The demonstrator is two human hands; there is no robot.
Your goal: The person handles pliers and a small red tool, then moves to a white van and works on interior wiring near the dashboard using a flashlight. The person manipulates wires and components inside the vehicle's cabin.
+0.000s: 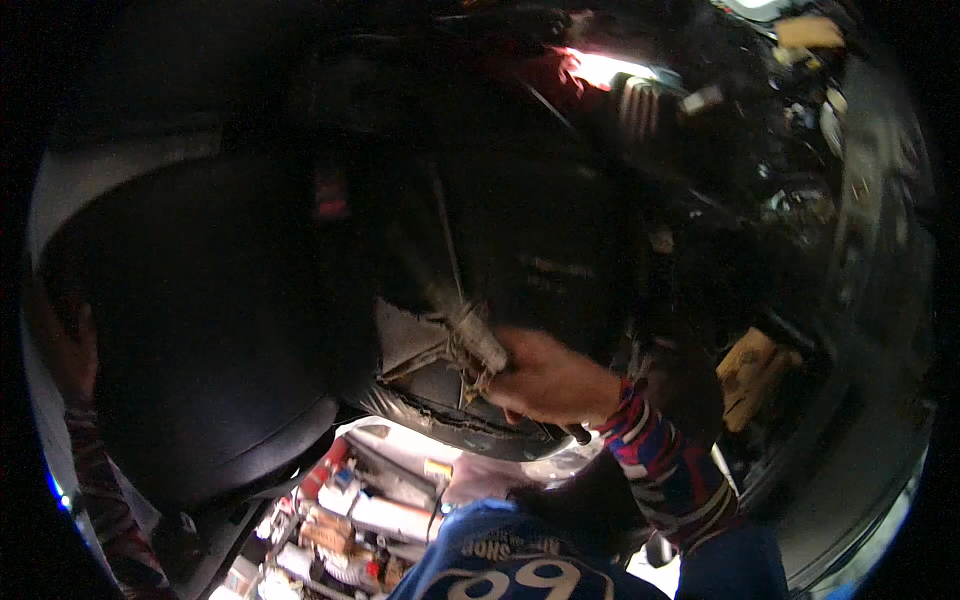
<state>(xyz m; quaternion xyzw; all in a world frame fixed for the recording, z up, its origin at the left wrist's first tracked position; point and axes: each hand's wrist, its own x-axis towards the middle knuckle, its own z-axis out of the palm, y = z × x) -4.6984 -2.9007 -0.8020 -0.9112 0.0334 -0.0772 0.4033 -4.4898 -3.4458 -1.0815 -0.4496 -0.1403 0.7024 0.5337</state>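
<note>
In the gloom at the middle, my right hand is closed around a dusty grey-brown cylindrical thing. Its upper left end is smeared by motion, so I cannot tell its kind. Close beneath it lies a torn, pale grey patch in a dark panel, with a ragged edge. A thin pale line runs upward behind the held thing. At the far left, my left hand rests along the outer edge of a large black padded seat. Its fingers are dim, and some are hidden in shadow.
A bright lamp glares at the top. Yellowish-brown blocks lie to the right, inside the dark frame. Below, a cluttered heap of parts and bottles shows beyond the seat. A red buckle-like piece stands behind the seat.
</note>
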